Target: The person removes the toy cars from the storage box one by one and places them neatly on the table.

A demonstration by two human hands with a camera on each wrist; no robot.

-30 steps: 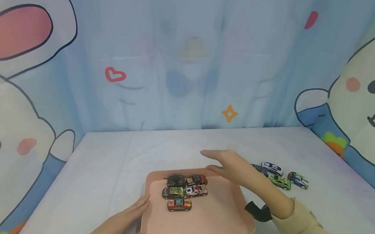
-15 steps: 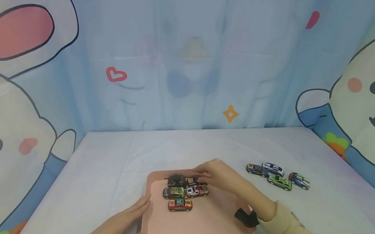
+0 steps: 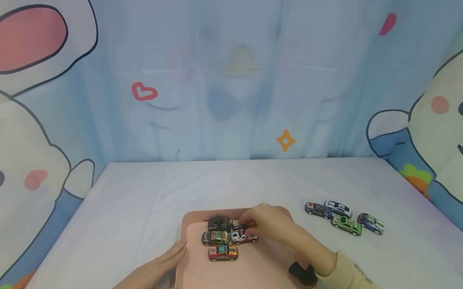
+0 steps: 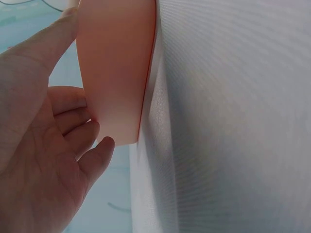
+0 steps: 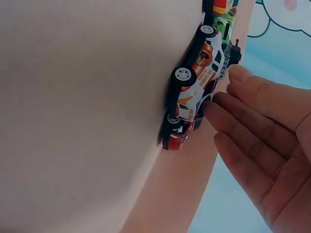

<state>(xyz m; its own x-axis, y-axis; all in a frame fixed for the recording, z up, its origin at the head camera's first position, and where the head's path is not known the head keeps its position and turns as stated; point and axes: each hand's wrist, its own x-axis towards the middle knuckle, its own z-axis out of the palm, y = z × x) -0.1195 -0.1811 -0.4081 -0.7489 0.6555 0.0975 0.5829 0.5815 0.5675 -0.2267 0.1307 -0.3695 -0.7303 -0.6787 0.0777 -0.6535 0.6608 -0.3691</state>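
Observation:
Five toy cars sit in the left part of a pink tray (image 3: 271, 270). In the head view my right hand (image 3: 270, 224) reaches over them, fingers bent down on a black-and-red toy car (image 5: 176, 137) in the back row, which they partly hide. The right wrist view shows thumb and fingertips around its roof, just behind a white toy pickup (image 5: 201, 73). Beside these are a black toy vehicle (image 3: 218, 223), a green-and-orange toy car (image 3: 215, 237) and a red-and-yellow toy car (image 3: 223, 252). My left hand (image 4: 53, 131) rests extended fingers against the tray's left outer wall.
Right of the tray, several more toy cars lie on the white-covered table (image 3: 144, 205): a dark blue one (image 3: 317, 209), a white one (image 3: 337, 208), a green one (image 3: 346, 225) and a blue-and-green one (image 3: 371, 223). A blue cartoon curtain (image 3: 234, 96) hangs behind.
My right hand has come left and down from above the tray's back right edge onto the black-and-red toy car, and its fingers have bent. The left hand stays at the tray.

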